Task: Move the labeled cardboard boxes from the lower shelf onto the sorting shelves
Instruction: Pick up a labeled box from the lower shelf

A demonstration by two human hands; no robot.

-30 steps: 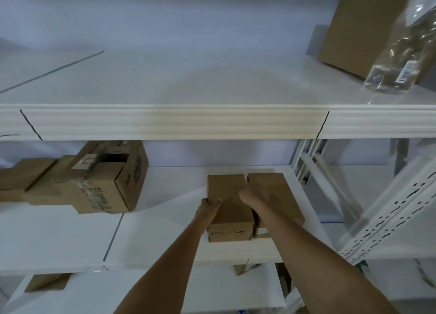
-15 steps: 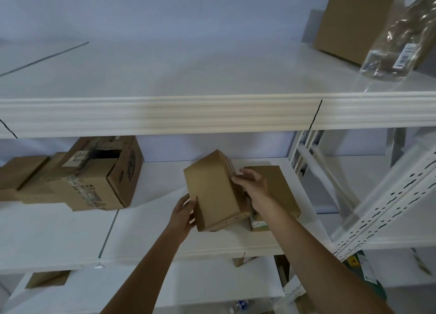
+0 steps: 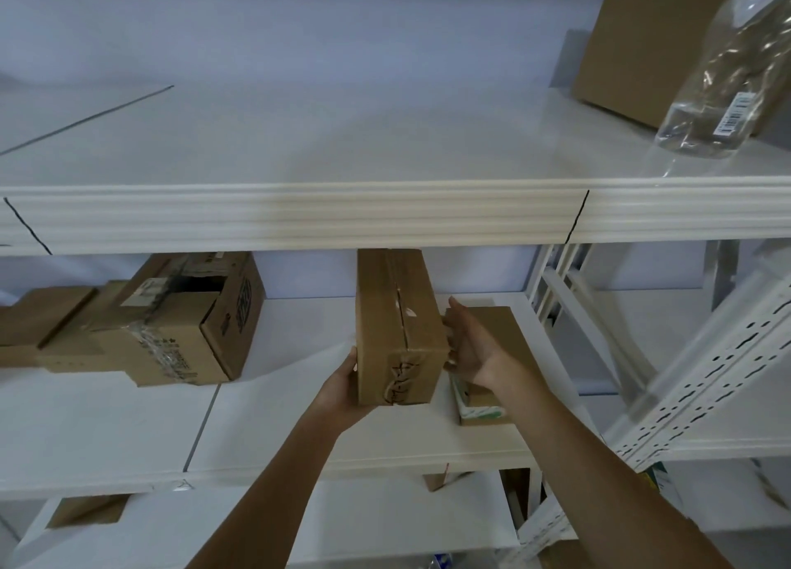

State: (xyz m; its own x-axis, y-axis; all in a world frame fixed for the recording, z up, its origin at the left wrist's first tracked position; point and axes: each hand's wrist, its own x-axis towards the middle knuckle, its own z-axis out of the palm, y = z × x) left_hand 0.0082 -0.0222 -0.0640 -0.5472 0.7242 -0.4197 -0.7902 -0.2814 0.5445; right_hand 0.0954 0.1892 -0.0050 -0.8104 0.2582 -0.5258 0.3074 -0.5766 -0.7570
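Head view: the box (image 3: 396,333) is held above the lower shelf (image 3: 295,401), its far end just under the upper shelf's front lip (image 3: 342,215). It should come nearer, clear of that lip, before rising, kept level.

The left hand (image 3: 340,393) grips the near-left corner, thumb on the side and fingers hidden beneath. The right hand (image 3: 473,354) is spread, with straight fingers pressing the right face.

Stockroom / warehouse storage area: white metal shelving (image 3: 342,217) w/ perforated uprights (image 3: 702,380), taped cardboard boxes (image 3: 171,324) on several levels, clear plastic bag (image 3: 723,80) w/ barcode sticker (image 3: 734,117) on upper shelf, plain pale wall (image 3: 299,33) behind.
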